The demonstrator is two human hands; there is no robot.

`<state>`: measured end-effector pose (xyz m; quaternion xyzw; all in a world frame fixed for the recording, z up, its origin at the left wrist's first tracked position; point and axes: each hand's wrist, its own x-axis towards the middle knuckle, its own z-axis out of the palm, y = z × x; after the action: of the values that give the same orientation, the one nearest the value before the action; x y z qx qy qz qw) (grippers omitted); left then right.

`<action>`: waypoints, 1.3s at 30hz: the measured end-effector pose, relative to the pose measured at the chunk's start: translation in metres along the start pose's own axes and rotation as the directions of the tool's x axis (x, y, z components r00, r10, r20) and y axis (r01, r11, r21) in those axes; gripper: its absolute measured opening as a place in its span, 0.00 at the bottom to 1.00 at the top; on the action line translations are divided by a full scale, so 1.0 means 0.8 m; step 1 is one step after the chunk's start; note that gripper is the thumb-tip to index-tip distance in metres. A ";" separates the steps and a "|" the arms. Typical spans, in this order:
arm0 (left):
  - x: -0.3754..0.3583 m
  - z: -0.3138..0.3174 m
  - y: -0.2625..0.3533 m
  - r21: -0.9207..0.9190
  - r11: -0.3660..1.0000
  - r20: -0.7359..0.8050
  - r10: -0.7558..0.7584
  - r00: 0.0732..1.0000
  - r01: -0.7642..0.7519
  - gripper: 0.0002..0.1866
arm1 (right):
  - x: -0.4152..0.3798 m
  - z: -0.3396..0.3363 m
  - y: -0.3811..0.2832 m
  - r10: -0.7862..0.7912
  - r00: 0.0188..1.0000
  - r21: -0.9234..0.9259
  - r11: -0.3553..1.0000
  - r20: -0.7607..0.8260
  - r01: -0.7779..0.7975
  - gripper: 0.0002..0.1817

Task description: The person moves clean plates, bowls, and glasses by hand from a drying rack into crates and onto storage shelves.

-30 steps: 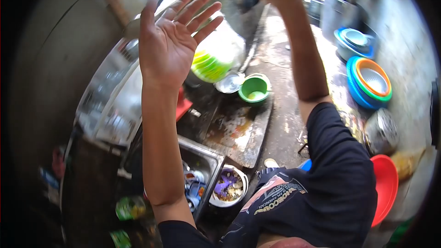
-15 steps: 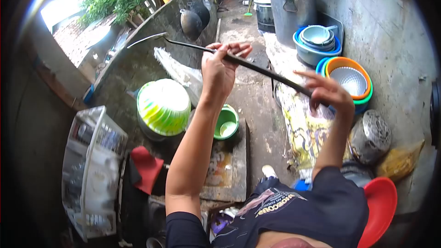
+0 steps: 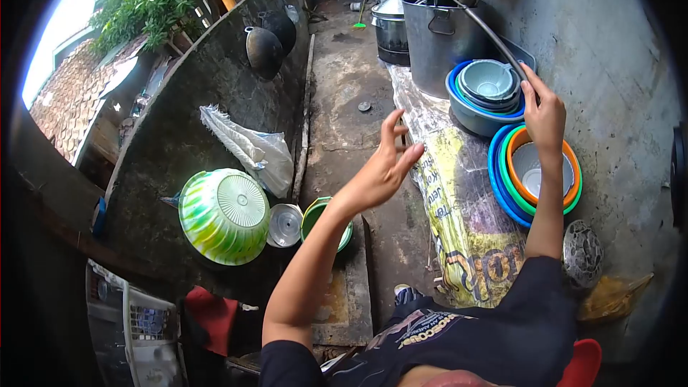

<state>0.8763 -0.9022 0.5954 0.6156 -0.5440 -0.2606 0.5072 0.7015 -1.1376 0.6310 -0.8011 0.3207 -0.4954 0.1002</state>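
Note:
My right hand (image 3: 546, 116) is closed around the handle end of a long-handled spatula (image 3: 491, 34), raised on the right. The spatula slants up and away to the left, its flat head passing in front of the big metal pot (image 3: 438, 46). Nothing is in my left hand (image 3: 381, 173), which is held up mid-view with the fingers apart and curled. Below and behind the right hand is a nest of colourful basins with an orange colander (image 3: 510, 165). A stack of grey and blue basins (image 3: 469, 116) stands just left of that hand.
A printed plastic sheet (image 3: 459, 193) covers the low ledge on the right. Lower left are a green-and-white patterned basin (image 3: 208, 226), a green bucket (image 3: 347, 238) and a white plastic rack (image 3: 154, 322). Dark woks (image 3: 264, 54) hang on the left wall.
My left hand has let go of the spatula and moved lower. The right hand has risen, swinging the spatula's head from the left over to the upper right. The view has shifted.

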 end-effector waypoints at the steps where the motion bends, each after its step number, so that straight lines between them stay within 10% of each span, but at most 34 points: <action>1: -0.021 0.000 -0.014 0.008 1.000 -0.012 -0.009 1.000 0.009 0.36 | 0.024 0.018 0.020 -0.029 0.999 -0.039 0.999 -0.043 0.027 0.15; 10: -0.197 -0.018 -0.115 -0.226 0.893 -0.313 -0.446 0.839 0.390 0.30 | 0.174 0.109 0.072 -0.124 0.992 -0.384 0.914 0.032 0.127 0.13; 24: -0.293 0.024 -0.106 -0.315 0.823 -0.510 -0.567 0.647 0.473 0.31 | 0.331 0.299 0.063 -0.100 0.979 -0.504 0.846 0.176 0.177 0.10; 29: -0.323 0.025 -0.071 -0.269 0.828 -0.584 -0.547 0.600 0.492 0.33 | 0.486 0.416 0.208 -0.229 0.945 -0.172 0.947 0.235 0.272 0.27; 31: -0.345 0.025 -0.044 -0.212 0.840 -0.643 -0.505 0.576 0.499 0.33 | 0.530 0.440 0.231 -0.139 0.968 -0.500 0.835 0.211 0.229 0.28; 34: -0.392 0.032 0.001 -0.172 0.823 -0.711 -0.484 0.511 0.541 0.34 | 0.421 0.396 0.069 -0.370 0.926 -0.458 0.839 -0.080 0.296 0.30; 36: -0.429 0.041 0.040 -0.142 0.801 -0.783 -0.451 0.429 0.582 0.34 | 0.310 0.329 -0.069 -0.681 0.663 -0.364 0.730 -0.311 0.579 0.30; 39: -0.477 0.061 0.102 -0.099 0.768 -0.854 -0.391 0.342 0.632 0.33 | 0.179 0.259 -0.297 -0.705 0.548 0.234 0.500 -0.450 0.834 0.29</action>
<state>0.6968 -0.5537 0.5643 0.8588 -0.0357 -0.0082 0.5110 1.0214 -1.0739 0.7478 -0.7320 -0.1800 -0.6569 -0.0128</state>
